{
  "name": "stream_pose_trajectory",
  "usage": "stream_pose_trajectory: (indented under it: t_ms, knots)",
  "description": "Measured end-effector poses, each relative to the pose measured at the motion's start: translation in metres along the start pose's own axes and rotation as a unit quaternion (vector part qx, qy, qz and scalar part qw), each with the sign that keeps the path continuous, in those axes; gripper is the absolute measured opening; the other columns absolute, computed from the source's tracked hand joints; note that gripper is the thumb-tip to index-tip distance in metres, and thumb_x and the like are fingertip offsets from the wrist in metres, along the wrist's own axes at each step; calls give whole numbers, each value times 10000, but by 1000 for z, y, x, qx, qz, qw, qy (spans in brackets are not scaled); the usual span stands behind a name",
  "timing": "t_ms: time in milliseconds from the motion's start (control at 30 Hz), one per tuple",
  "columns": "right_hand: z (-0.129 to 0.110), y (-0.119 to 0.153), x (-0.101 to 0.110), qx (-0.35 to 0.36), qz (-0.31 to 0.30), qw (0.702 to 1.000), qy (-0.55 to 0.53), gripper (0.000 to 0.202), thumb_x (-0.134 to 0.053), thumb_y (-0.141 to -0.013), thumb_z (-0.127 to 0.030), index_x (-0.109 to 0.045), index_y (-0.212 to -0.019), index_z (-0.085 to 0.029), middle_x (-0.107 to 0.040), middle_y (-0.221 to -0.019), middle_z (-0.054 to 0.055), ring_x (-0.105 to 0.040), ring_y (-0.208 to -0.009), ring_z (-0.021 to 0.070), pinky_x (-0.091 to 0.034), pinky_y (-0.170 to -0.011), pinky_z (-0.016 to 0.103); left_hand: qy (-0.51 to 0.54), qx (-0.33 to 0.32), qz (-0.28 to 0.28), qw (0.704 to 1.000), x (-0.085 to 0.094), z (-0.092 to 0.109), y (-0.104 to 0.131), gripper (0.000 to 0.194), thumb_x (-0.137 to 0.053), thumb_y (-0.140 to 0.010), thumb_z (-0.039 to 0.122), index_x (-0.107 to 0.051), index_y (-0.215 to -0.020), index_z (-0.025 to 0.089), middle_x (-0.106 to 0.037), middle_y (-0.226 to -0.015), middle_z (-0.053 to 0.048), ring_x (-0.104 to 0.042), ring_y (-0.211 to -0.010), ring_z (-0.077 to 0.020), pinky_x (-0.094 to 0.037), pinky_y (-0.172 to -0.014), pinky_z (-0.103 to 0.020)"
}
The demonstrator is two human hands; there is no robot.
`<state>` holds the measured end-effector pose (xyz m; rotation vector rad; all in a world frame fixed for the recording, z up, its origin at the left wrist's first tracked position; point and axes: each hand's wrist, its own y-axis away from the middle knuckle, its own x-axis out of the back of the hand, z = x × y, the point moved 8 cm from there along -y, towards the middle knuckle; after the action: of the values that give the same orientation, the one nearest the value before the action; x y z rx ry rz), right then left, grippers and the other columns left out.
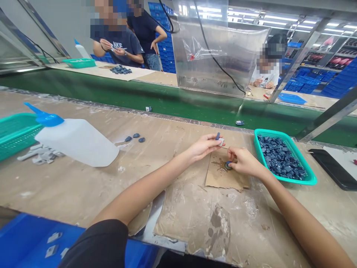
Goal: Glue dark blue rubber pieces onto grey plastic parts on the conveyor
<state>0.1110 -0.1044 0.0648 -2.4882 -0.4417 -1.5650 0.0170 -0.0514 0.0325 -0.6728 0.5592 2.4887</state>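
A small dark-blue rounded plastic part [228, 165] is pressed by the right hand [243, 160] onto a wet, stained patch on a torn square of brown cardboard [226, 176]; the fingers are closed around it, thumb and forefinger pinching its rim. A second small dark-blue plastic piece joined to a white bit [219, 139] is held just above and to the left, pinched between the closed fingertips of the left hand [204, 146], clear of the cardboard.

For the dabbing to be done well, the part should probably be kept flat against the wet patch, so that only its underside is coated, and the fingertips kept on the rim, away from the smear. The held piece is best kept steady and close, its mating face turned toward the other part.

Just right of the cardboard, a teal plastic mesh basket [310, 180] filled with like dark-blue parts is found. Three loose dark-blue parts [135, 137] lie further left on the worn beige worktable [83, 186], near a large translucent white squeeze bottle with a blue nozzle [75, 141] lying on its side. Beyond runs a green conveyor belt [111, 91], with other people at work across it.
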Motion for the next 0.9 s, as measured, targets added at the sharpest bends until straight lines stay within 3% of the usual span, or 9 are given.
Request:
stream_pose_trajectory:
  t_ms: [100,200,333,467,633,900]
  knots:
    - [2,0,3,-5,2,1000,-26,217,-535,-624,-63,-392,-709,-202,-543,-655,-16,-512,-635,154,-350,-601,265,-28,-15,-7,999,-1,1,0,139,-552,-745,-21,-607,-824,79,-644,-793,-38,-620,-755,-86,-423,-953,-291]
    - [9,2,16,-17,25,991,-129,196,-578,-635,-141,-423,-737,-205,-571,-673,-11,-533,-667,167,-393,-641,291,-82,-53,-24,995,-4,3,0,122,-623,-702,28,-618,-813,79,-642,-813,-41,-612,-789,-101,-411,-955,-311]
    - [22,6,38,-50,87,923,-372,304,-687,-604,-254,-407,-718,-218,-560,-662,-28,-593,-745,186,-455,-710,324,-144,-92,-51,984,-13,2,2,197,-677,-652,99,-602,-834,97,-636,-811,-35,-616,-776,-136,-448,-865,-332]
    - [29,9,50,-66,170,866,-466,366,-751,-560,-271,-416,-697,-216,-552,-646,-46,-629,-787,188,-454,-779,323,-198,-108,-96,969,-27,-2,8,225,-670,-652,158,-619,-864,103,-639,-840,-38,-594,-762,-126,-444,-791,-275]
    - [28,7,43,-85,167,860,-474,394,-774,-512,-235,-419,-682,-209,-587,-652,-35,-612,-707,153,-459,-706,283,-239,-123,-114,956,-32,-2,12,232,-669,-649,228,-632,-839,101,-629,-798,-26,-548,-712,-106,-413,-694,-226]
    - [23,8,39,-79,178,880,-433,355,-736,-519,-204,-403,-644,-205,-573,-624,-33,-592,-682,146,-476,-668,284,-314,-156,-88,932,-28,-1,13,220,-631,-682,296,-611,-790,105,-593,-715,-12,-514,-636,-100,-372,-588,-206]
